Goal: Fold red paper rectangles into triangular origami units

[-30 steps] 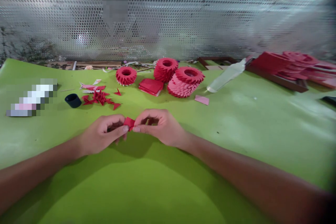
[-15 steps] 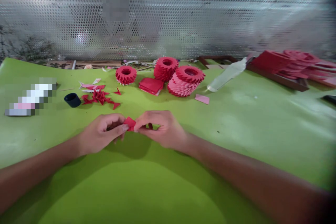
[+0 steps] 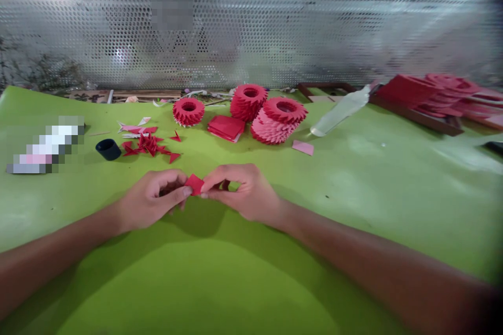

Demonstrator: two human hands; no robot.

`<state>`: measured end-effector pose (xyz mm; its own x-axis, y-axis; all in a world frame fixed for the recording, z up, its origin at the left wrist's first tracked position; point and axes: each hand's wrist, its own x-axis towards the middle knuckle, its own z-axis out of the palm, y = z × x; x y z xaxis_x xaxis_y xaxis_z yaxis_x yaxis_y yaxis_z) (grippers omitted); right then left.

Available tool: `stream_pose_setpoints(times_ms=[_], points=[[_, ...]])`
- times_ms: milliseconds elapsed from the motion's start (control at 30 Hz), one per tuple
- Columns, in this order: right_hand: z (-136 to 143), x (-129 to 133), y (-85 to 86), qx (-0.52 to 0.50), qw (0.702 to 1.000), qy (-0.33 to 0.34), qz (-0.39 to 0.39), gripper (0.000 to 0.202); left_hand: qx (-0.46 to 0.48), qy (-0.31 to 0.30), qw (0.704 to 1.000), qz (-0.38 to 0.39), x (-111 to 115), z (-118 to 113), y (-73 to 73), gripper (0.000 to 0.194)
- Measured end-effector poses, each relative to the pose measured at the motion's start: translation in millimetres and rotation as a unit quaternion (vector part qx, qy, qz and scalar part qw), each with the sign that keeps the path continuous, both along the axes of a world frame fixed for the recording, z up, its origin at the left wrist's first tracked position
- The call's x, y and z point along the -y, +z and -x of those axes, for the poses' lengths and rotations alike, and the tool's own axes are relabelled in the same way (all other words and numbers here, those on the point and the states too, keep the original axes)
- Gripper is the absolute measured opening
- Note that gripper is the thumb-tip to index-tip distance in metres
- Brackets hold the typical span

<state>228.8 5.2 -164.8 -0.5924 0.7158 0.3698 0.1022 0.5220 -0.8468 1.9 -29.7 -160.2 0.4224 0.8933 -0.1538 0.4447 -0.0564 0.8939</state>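
Small folded red paper piece pinched between thumb and fingers of left hand and right hand — one side each, above green tabletop. Beyond: loose pile of pointed red folded-paper pieces, dark round open cup just left of it. Flat stack of red paper rectangles beside red-and-pink spiky paper ring stack.

Along the top of my view I see a perforated panel with a metallic sheen. The green tabletop looks smooth, glossy toward the right edge. Near the centre, the spiky rings are folded paper, rough-edged and matt. The bottle, right of centre, looks like translucent plastic.
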Motion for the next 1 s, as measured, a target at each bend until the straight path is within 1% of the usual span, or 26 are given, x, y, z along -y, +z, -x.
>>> stream_pose_setpoints(times_ms=[200,367,467,600,667,767,867,933,1000], points=[[1.5,-0.7,-3.5,0.003,0.992,-0.053,0.114,0.014,0.009,0.007,1.0,-0.014,-0.6,-3.4,1.3,0.033],[4.1,-1.3,-4.3,-0.028,0.98,-0.053,0.188,0.02,-0.008,0.018,0.999,-0.046,-0.8,-5.6,2.6,0.034],[5.8,-0.9,-3.1,-0.062,0.972,-0.043,0.224,0.024,-0.016,0.024,0.998,-0.051,0.5,-4.5,3.0,0.034],[6.2,-0.1,-3.9,-0.068,0.961,-0.031,0.266,0.038,-0.022,0.025,0.998,-0.057,1.8,-4.6,3.6,0.034],[6.3,0.9,-3.8,-0.055,0.961,-0.034,0.269,0.039,-0.029,0.026,0.997,-0.066,2.1,-5.9,3.7,0.034],[7.4,2.8,-2.2,-0.039,0.964,-0.034,0.26,0.034,-0.049,0.034,0.995,-0.084,2.2,-8.0,3.0,0.037],[7.5,3.6,-0.3,-0.027,0.97,-0.02,0.241,0.031,-0.062,0.041,0.993,-0.091,1.8,-8.0,1.3,0.039],[6.2,3.0,0.7,-0.01,0.979,-0.021,0.203,0.029,-0.056,0.04,0.994,-0.085,1.5,-6.6,0.1,0.039],[4.2,1.7,0.9,0.016,0.989,-0.034,0.143,0.027,-0.044,0.039,0.996,-0.071,1.6,-4.8,-0.8,0.037]])
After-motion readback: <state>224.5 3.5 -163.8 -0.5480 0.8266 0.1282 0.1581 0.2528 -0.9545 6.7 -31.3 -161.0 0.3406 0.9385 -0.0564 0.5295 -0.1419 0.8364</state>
